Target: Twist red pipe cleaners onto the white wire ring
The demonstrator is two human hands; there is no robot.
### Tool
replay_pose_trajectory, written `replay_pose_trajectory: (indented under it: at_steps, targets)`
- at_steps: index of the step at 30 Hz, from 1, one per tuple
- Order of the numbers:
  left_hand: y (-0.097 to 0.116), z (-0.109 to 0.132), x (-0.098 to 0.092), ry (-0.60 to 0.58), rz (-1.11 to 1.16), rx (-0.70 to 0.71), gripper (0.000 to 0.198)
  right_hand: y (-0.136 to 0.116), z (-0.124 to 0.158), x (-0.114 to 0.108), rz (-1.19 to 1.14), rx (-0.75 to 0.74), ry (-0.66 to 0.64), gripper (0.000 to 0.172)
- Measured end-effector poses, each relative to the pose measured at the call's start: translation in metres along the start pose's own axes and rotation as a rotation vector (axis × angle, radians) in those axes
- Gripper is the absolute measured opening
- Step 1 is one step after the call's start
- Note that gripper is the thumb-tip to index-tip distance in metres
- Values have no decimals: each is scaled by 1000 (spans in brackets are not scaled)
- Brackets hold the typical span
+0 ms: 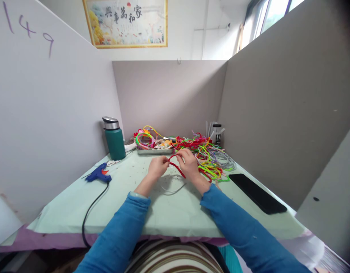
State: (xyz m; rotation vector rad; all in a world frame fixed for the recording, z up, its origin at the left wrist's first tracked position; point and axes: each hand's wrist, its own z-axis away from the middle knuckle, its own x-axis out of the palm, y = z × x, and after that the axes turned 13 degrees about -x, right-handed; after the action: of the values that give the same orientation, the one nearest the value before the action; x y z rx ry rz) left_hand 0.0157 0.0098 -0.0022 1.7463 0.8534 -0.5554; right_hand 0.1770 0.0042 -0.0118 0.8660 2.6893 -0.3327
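Over the middle of the table, my left hand (158, 167) pinches a red fuzzy stem (177, 168) near a bend. Close by on the right, my right hand (188, 163) has its fingers closed on the upper part of the same stem, which arches between both hands. One length of the stem slants down below my right hand. Beneath the hands a thin pale grey band (172, 192) lies curved on the tabletop. My right palm and some fingertips are hidden from view.
A blue glue gun (98, 173) with a black cord and a green bottle (114, 139) stand left. Behind are a metal tray (155, 152) of small pieces and a heap of coloured stems (210, 167). A black phone (257, 192) lies right. Grey partitions enclose the table.
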Motion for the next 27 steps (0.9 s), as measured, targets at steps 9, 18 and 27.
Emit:
replay_pose_trajectory:
  at_steps: [9,18,27]
  targets:
    - [-8,-7,10,-241,238,15,22,11,7,4,166,243,-430,32]
    - [-3,-5,3,-144,178,-65,19,-1,1,-3,323,306,-466,32]
    - [-5,-6,7,-208,193,-52,20,2,2,-1,340,317,-478,32]
